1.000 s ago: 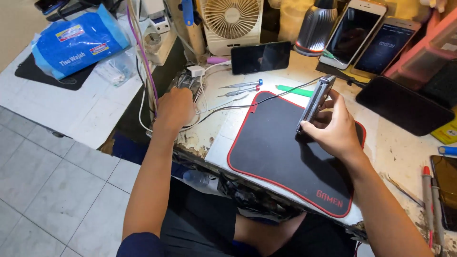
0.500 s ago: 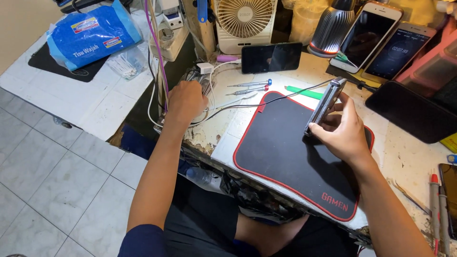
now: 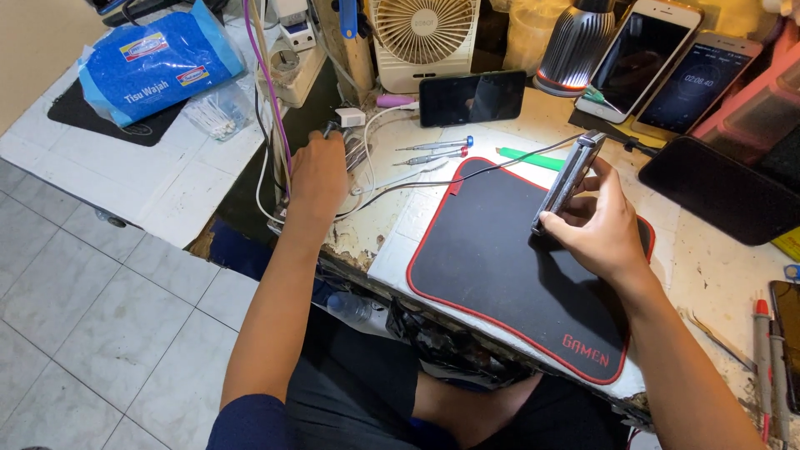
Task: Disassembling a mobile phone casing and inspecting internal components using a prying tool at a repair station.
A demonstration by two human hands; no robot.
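A person seated at a cluttered repair bench works with both bare hands. Right of centre in the frame, the right hand (image 3: 604, 225) grips a slim silver-edged smartphone (image 3: 568, 182) held on edge, thumb at its lower end and fingers curled around its far side, above a black rectangular desk mat with red trim (image 3: 492, 275); a thin dark cable (image 3: 433, 182) runs from the phone's upper end leftward across the mat and bench. Left of centre, the left hand (image 3: 317, 175) rests knuckles-up at the bench's left edge, fingers bent down among white and grey cables (image 3: 367, 154) near a small white plug adapter (image 3: 351, 117); whether those fingers pinch anything cannot be told. Between the two hands lie two small precision screwdrivers with blue and red caps (image 3: 437, 150) and a green plastic pry tool (image 3: 533, 159). At top centre stand a white desk fan (image 3: 425, 33) and a dark phone propped sideways (image 3: 472, 97). A blue tissue packet (image 3: 158, 67) lies at upper left
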